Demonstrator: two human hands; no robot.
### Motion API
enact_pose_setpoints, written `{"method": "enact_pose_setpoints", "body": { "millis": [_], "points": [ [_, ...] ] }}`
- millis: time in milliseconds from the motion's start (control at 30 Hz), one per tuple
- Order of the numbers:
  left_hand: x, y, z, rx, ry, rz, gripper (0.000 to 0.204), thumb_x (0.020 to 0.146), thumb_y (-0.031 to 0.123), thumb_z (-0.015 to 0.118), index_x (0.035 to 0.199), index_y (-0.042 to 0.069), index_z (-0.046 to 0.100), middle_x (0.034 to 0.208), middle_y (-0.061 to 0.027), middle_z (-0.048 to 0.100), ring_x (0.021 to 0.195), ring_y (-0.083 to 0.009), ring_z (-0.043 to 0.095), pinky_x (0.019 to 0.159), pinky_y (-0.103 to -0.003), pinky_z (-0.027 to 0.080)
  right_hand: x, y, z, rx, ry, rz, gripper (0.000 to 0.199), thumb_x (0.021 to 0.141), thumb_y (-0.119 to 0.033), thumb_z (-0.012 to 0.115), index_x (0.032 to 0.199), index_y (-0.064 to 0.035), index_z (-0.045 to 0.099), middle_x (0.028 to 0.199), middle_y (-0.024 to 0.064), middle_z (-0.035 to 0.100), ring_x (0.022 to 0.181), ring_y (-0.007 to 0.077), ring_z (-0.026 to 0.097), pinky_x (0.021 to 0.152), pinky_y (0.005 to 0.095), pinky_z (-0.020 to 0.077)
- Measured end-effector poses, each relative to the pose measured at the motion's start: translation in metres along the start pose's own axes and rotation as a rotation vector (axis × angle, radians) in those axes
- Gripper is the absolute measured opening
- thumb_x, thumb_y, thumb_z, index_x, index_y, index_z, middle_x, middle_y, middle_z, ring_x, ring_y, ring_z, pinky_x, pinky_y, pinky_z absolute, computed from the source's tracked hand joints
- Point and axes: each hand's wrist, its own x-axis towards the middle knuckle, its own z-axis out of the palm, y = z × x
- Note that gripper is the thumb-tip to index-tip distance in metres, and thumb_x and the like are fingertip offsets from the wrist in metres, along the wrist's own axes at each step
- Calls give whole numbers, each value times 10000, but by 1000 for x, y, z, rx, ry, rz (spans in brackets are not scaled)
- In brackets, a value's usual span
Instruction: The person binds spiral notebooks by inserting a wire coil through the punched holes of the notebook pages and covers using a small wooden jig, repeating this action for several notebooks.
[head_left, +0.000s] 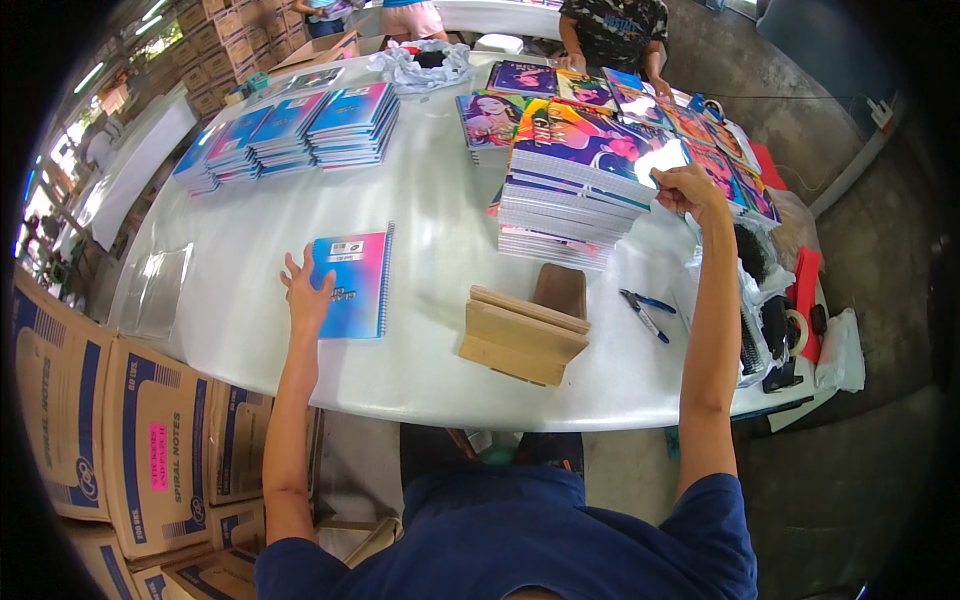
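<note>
A blue and pink spiral notebook [352, 290] lies on the table in front of me, its wire binding on the right. My left hand [306, 292] rests at its left edge, fingers spread and thumb on the cover. At the right, a tall stack of spiral notebooks [570, 205] with colourful illustrated covers stands close by. My right hand [688, 190] pinches the near right corner of the top notebook [600, 145], thumb and fingers closed on it. The fingertips there are partly hidden.
Blue and pink notebook piles [350, 125] stand at the far left. Nearer are folded brown cardboard [520, 335], pliers [655, 302] and a clear plastic sheet [158, 290]. Bags and tape crowd the right edge. Cartons [150, 440] stand below left; a person [615, 30] sits across.
</note>
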Motion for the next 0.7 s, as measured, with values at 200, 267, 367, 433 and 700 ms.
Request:
{"method": "enact_pose_setpoints", "body": {
  "millis": [200, 267, 367, 433, 700],
  "points": [
    [11, 92, 4, -223, 69, 313, 716, 826, 205, 687, 1463, 249, 363, 1551, -222, 192, 1414, -504, 102, 1109, -551, 241, -1, -19, 13, -242, 152, -15, 391, 725, -335, 826, 729, 8, 638, 639, 62, 608, 492, 120, 562, 466, 231, 508],
    [5, 125, 4, -339, 61, 327, 736, 815, 150, 694, 1465, 248, 361, 1547, -220, 210, 1417, -495, 105, 1110, -528, 253, -7, -25, 26, -235, 185, -10, 450, 663, -364, 864, 742, 20, 643, 662, 98, 637, 500, 138, 594, 458, 257, 539],
    [-4, 170, 5, -411, 27, 336, 749, 808, 105, 700, 1462, 251, 367, 1552, -208, 210, 1425, -478, 102, 1104, -521, 264, 2, -23, 17, -350, 216, 19, 429, 668, -349, 866, 731, 5, 633, 699, 113, 658, 554, 162, 645, 486, 289, 574],
    [-7, 184, 5, -429, 52, 374, 757, 805, 93, 702, 1463, 253, 365, 1555, -200, 207, 1426, -475, 102, 1105, -522, 265, 2, -30, 20, -323, 176, 37, 385, 740, -274, 818, 791, 46, 610, 747, 146, 670, 606, 193, 676, 527, 339, 608],
    [-20, 215, 16, -473, -40, 426, 755, 799, 59, 699, 1455, 254, 382, 1561, -128, 238, 1439, -437, 97, 1131, -493, 238, 3, -31, -2, -128, 75, 90, 441, 795, -365, 769, 778, 21, 558, 621, 37, 520, 536, 159, 594, 609, 398, 631]
  ]
}}
